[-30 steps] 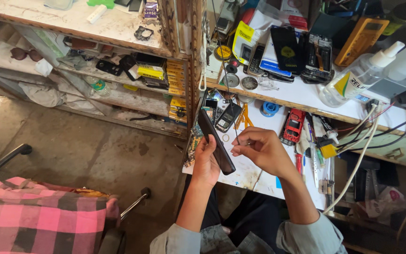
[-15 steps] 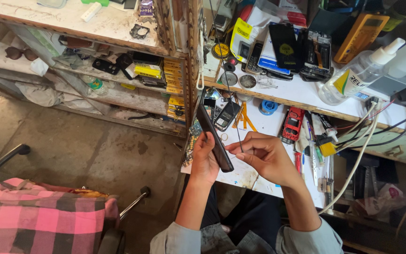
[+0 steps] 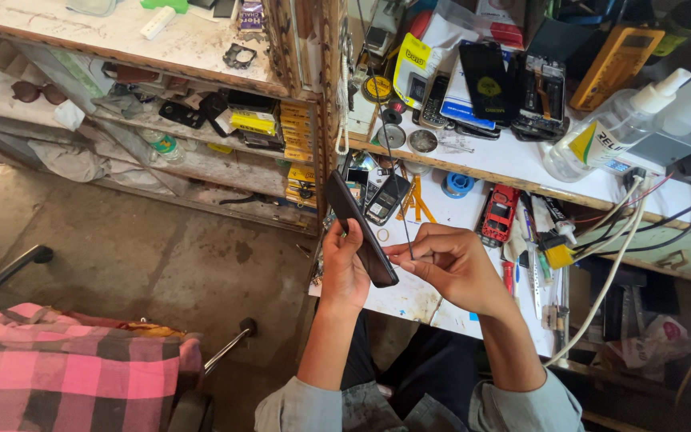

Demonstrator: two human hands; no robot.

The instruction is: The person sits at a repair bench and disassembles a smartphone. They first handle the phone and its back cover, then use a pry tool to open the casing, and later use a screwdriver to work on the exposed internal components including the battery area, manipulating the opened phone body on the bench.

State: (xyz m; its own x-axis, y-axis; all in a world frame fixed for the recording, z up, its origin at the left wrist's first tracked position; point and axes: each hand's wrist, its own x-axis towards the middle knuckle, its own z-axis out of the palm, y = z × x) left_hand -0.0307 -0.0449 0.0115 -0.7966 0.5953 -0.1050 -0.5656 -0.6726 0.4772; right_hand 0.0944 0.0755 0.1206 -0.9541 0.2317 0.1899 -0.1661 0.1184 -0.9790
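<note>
Phone: my dark slab phone (image 3: 360,228) stands on edge between my two hands, tilted, its upper end toward the shelves and its lower end down by my palms, above the white bench top (image 3: 409,300).
Left hand: my left hand (image 3: 344,268) is wrapped onto the phone from the left, thumb lying along its near face, fingers behind it where I cannot see them. It is clamped on the phone.
Right hand: my right hand (image 3: 449,264) sits just right of the phone, thumb and forefinger pinched together on a thin metal tool (image 3: 403,228), the other fingers curled in.
Tool: it rises as a fine dark line from my pinch, close beside the phone's right edge; I cannot tell whether its tip touches the phone.
Near my hands: a small black device (image 3: 385,200) and orange-handled pliers (image 3: 416,200) lie on the bench just beyond the phone, a blue roll (image 3: 457,184) and a red phone (image 3: 499,214) further right.
Upper shelf: more phones and a clear spray bottle (image 3: 609,132) stand well apart from my hands.
Hidden or unclear: the phone's screen side faces away, so I see only its edge and dark back; my left fingertips are covered by it.
Left edge: a pink checked cloth (image 3: 57,372) is cut off by the frame.
</note>
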